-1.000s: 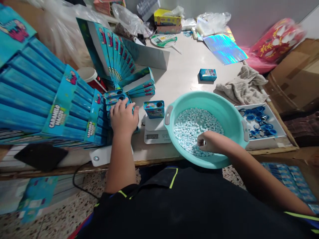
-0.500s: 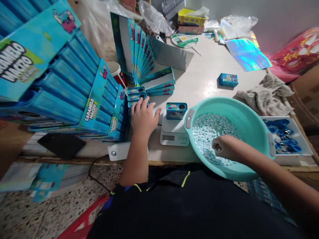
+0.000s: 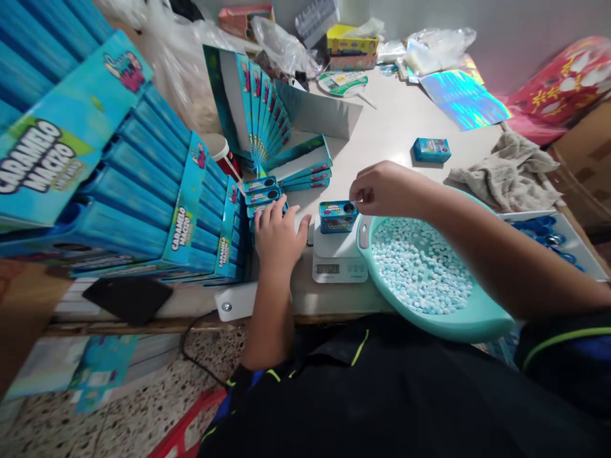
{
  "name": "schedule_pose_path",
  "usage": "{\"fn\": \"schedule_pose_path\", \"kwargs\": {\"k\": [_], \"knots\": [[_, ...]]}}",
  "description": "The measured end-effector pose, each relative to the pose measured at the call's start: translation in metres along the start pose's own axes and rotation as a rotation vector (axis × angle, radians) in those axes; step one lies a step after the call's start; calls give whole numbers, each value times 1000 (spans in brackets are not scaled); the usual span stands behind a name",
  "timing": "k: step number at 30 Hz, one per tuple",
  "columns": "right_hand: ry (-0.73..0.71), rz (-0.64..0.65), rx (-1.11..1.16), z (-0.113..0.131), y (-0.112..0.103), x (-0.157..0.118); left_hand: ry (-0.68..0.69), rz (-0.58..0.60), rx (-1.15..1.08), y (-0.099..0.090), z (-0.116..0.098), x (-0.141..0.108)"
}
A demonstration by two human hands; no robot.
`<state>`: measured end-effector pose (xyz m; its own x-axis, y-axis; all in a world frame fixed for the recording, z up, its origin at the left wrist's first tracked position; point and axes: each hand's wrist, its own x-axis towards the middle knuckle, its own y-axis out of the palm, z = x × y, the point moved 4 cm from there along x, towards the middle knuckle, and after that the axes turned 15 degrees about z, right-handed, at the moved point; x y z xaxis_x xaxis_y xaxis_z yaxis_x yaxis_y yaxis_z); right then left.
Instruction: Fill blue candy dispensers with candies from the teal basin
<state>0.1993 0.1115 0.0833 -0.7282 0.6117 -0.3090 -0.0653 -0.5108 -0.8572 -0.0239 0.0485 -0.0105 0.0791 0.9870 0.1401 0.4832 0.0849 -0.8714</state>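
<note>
Head camera: a person seated at a cluttered white worktable (image 3: 382,137) holds the right hand (image 3: 382,189) just above a small blue printed box (image 3: 337,216) standing on a small white digital scale (image 3: 338,259). The fingertips are bunched narrow over the round hole in the box's top; whether they pinch anything cannot be told. The left hand (image 3: 278,236) lies flat, fingers loosely spread, on a short stack of the same small blue boxes (image 3: 261,189) just left of the scale.

A round turquoise plastic basin (image 3: 458,321), touching the scale's right edge, holds a heap of small pale blue and white round candies (image 3: 420,270). Behind the forearm, a shallow white tray (image 3: 568,226) contains blue rings.

At left, tall stacks of flat blue cartons (image 3: 138,184) carry the words "CARAMELO MACIZO". More blue cartons stand fanned upright in an open display box (image 3: 260,105) behind them. The scale's display is lit but unreadable. One more little blue box (image 3: 431,149) lies alone further back, beside a crumpled grey cloth (image 3: 506,168) and a holographic foil sheet (image 3: 461,95).
</note>
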Motion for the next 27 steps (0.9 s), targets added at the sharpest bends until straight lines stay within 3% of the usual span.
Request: {"fn": "schedule_pose_path", "kwargs": {"k": [3, 7, 11, 15, 18, 27], "knots": [[23, 28, -53, -4, 5, 1, 1, 15, 15, -1, 0, 0], [150, -42, -56, -23, 8, -26, -5, 19, 64, -1, -2, 0], [357, 198, -86, -47, 47, -58, -3, -5, 27, -1, -2, 0], [296, 420, 44, -49, 105, -77, -11, 8, -10, 1, -1, 0], [262, 468, 90, -47, 133, -82, -20, 41, 18, 1, -3, 0], [233, 423, 86, -47, 141, -74, -57, 64, 253, 0, -9, 0]]}}
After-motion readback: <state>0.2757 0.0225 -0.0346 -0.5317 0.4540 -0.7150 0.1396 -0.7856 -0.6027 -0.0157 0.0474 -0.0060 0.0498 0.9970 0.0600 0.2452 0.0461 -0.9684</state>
